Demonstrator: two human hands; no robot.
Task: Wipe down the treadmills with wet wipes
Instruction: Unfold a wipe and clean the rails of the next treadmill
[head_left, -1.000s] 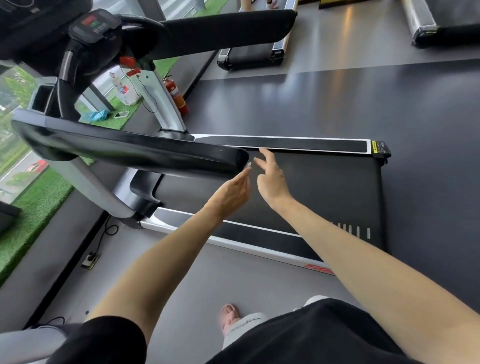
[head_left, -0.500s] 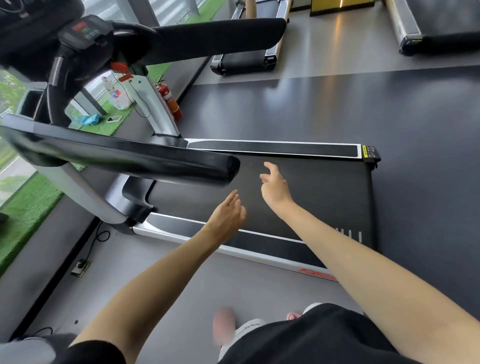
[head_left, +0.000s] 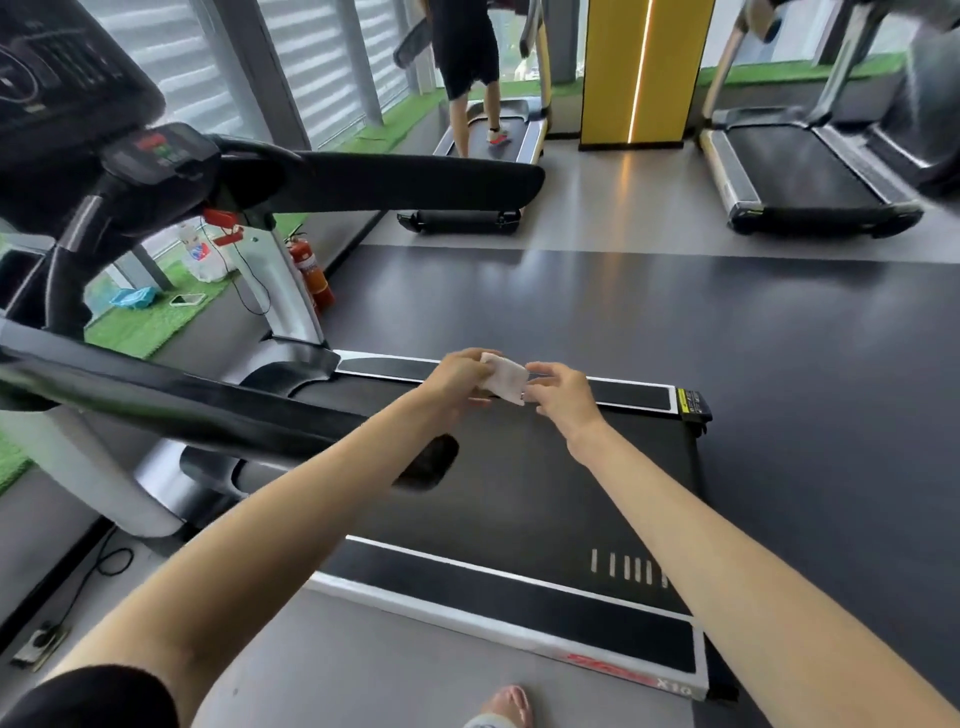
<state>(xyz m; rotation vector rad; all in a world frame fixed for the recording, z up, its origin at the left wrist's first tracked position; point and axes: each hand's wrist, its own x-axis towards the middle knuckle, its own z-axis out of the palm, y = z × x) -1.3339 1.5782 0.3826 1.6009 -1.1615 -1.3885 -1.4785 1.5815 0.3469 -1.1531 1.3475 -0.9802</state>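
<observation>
Left hand (head_left: 457, 376), right hand (head_left: 563, 395) now on wipe (head_left: 504, 382), handrail (head_left: 208, 410) beneath.

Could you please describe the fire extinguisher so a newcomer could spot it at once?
Start at the nearest treadmill and find its silver far upright. The fire extinguisher stands on the floor just right of it, the only red cylinder beside a white bag and green turf.

Single view. Head-worn wide-angle camera, facing forward and down; looks across the treadmill (head_left: 519, 493) from beside its deck, close in.
</observation>
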